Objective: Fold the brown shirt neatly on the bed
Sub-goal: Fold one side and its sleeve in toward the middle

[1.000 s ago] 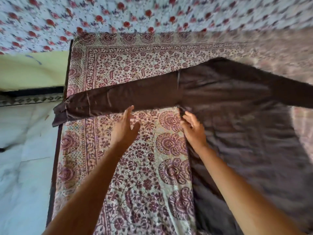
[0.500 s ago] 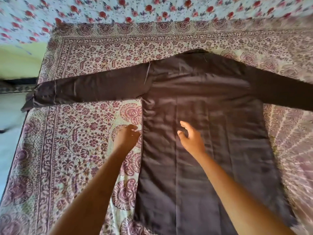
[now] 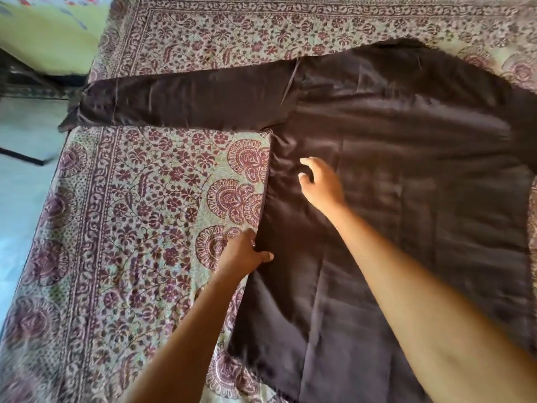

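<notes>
- Your brown shirt lies flat on the bed; its sleeve stretches towards the bed's left edge
- Your left hand pinches the shirt's side edge, thumb on top
- Your right hand is over the chest; fingers loosely curled, holding nothing

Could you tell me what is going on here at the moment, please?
A person has a brown shirt laid flat on a bed's patterned sheet. The left hand pinches the shirt's side edge, while the right hand, fingers loosely curled, is over the shirt's body holding nothing. One sleeve lies stretched out towards the bed's edge. Nothing is folded yet.
</notes>
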`<action>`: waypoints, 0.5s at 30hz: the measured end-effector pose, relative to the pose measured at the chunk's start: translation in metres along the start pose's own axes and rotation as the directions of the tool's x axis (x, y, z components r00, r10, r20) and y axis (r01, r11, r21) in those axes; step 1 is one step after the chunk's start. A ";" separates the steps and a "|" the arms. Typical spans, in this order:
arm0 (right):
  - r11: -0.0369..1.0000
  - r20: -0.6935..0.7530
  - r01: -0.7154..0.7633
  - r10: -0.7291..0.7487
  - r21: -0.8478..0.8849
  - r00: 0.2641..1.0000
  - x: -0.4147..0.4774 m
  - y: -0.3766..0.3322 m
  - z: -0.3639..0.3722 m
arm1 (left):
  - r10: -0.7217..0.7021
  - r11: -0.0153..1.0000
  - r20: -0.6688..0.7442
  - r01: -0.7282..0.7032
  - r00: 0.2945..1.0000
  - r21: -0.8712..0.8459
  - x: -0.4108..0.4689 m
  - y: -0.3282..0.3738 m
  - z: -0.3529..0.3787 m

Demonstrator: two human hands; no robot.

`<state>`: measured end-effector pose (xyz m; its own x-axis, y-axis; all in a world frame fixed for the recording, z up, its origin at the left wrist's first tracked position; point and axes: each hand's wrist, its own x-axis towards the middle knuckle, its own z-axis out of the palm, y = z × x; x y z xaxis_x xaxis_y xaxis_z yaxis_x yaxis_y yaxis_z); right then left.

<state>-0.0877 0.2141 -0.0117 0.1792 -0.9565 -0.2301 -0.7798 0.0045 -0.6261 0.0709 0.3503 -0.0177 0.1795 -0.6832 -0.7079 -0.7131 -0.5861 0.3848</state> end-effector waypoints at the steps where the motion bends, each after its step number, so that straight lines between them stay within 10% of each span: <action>1: 0.997 0.019 0.041 -0.040 -0.060 0.999 0.012 -0.010 0.005 | 0.010 1.000 0.054 -0.011 0.998 0.003 0.002 -0.005 0.002; 7: 0.896 0.327 0.141 0.004 -0.420 0.945 0.057 -0.052 0.036 | 0.118 0.988 0.245 -0.140 0.962 0.071 -0.005 -0.022 0.005; 15: 0.893 0.212 -0.093 0.204 -0.441 0.956 0.071 -0.066 0.052 | 0.116 0.991 0.531 -0.133 0.840 -0.008 -0.032 -0.026 -0.008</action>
<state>0.0070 0.1612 -0.0254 0.1397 -0.8513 -0.5057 -0.9772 -0.0359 -0.2095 0.0895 0.3837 -0.0002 -0.2918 -0.4107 -0.8638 -0.7253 -0.4937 0.4798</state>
